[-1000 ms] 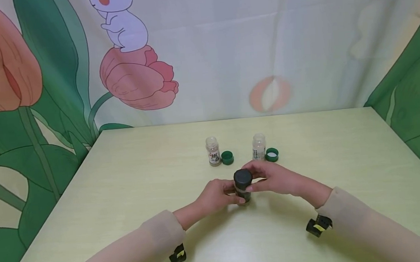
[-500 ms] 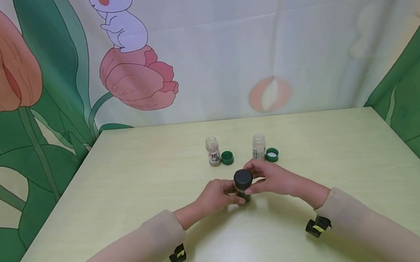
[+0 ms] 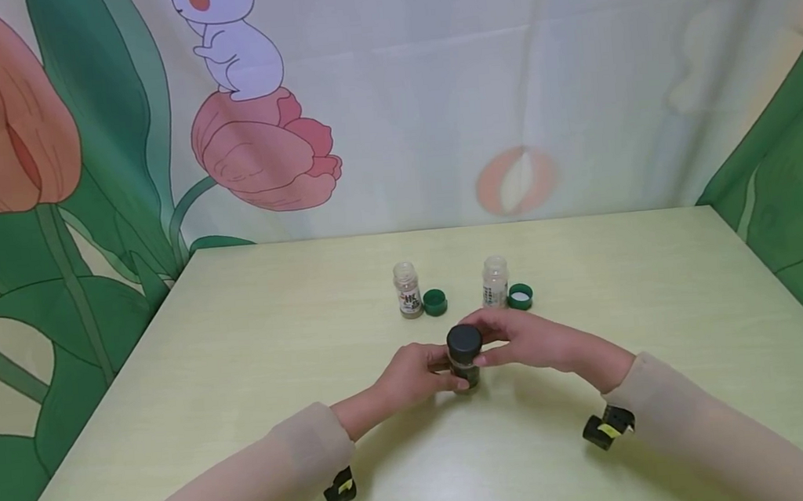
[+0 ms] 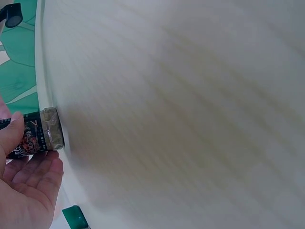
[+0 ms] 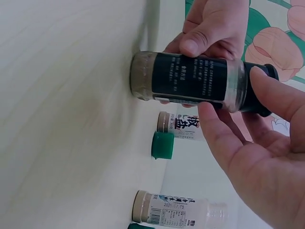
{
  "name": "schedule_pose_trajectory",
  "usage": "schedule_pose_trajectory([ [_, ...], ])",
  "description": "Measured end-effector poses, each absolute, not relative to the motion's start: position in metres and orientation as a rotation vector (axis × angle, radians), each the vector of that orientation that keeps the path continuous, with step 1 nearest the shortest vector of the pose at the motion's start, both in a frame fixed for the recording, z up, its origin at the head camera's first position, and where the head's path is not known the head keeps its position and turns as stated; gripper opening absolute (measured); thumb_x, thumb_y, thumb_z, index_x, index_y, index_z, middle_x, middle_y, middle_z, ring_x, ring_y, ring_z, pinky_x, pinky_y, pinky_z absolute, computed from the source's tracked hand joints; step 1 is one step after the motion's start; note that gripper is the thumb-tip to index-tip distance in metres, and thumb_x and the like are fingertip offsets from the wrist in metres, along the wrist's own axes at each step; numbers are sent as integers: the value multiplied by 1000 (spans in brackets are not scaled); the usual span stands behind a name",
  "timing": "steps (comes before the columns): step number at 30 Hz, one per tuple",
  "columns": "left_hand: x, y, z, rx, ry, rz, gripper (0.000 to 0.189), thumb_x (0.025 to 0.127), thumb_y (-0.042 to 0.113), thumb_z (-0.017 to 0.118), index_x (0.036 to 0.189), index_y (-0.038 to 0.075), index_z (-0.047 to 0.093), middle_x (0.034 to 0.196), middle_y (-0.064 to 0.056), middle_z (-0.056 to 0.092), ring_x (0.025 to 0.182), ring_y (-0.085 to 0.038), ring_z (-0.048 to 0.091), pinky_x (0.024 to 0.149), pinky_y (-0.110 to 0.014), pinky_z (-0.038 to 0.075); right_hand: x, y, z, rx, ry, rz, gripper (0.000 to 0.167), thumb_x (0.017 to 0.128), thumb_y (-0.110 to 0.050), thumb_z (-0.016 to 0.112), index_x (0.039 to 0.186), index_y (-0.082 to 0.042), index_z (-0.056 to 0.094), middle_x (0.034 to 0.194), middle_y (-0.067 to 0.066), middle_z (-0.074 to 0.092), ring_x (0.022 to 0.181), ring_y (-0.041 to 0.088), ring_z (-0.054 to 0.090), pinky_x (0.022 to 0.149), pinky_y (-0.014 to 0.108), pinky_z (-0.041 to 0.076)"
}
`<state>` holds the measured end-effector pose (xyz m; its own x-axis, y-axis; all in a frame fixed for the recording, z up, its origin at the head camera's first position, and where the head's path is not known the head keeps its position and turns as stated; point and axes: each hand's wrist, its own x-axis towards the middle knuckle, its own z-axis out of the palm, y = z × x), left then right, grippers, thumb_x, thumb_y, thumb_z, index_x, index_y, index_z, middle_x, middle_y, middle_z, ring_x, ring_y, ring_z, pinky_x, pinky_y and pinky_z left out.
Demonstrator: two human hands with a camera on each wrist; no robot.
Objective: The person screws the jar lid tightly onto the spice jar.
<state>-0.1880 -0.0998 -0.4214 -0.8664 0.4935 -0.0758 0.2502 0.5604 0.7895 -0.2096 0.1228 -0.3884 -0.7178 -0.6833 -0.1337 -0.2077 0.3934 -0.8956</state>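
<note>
A spice jar (image 3: 464,371) with a black label stands on the table in front of the person, its black cap (image 3: 464,341) on top. My left hand (image 3: 411,374) grips the jar's body from the left, thumb across the label. From the other side my right hand (image 3: 525,339) holds the cap; in the right wrist view its thumb (image 5: 274,93) lies over the cap, with fingers below the neck. Brown powder (image 5: 143,76) shows through the glass at the jar's base.
Behind the hands stand two uncapped clear seasoning jars, a left one (image 3: 409,301) and a right one (image 3: 495,284). Beside each lies a green cap, the left cap (image 3: 435,303) and the right cap (image 3: 521,297). A printed curtain (image 3: 399,125) hangs beyond the table's far edge.
My right hand's thumb and fingers shift slightly around the cap. The left hand and the jar keep their place.
</note>
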Motion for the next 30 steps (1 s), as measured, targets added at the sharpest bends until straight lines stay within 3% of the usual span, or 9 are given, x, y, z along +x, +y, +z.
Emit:
schedule_pose_trajectory([
  [18,-188,-99,-421,609,2512,1203,32,88,13,80,118,2,75,119,-15,76,120,-31,71,109,-43,53,-203,115,-393,-722,2265,-1374,44,93,-6,74,130,6,54,135,25,60,131,42,59,113,58,47],
  [26,-188,-99,-422,611,2513,1198,31,88,13,80,117,3,75,118,-14,76,119,-30,72,108,-42,54,-204,120,-389,-729,2184,-1347,52,95,-8,71,140,3,50,140,23,59,137,42,54,120,64,35],
  [30,-188,-99,-420,620,2511,1203,31,88,12,80,117,2,75,117,-15,77,119,-30,72,108,-41,54,-203,120,-387,-730,2177,-1349,47,96,-7,69,140,2,52,139,23,60,138,42,53,120,65,35],
])
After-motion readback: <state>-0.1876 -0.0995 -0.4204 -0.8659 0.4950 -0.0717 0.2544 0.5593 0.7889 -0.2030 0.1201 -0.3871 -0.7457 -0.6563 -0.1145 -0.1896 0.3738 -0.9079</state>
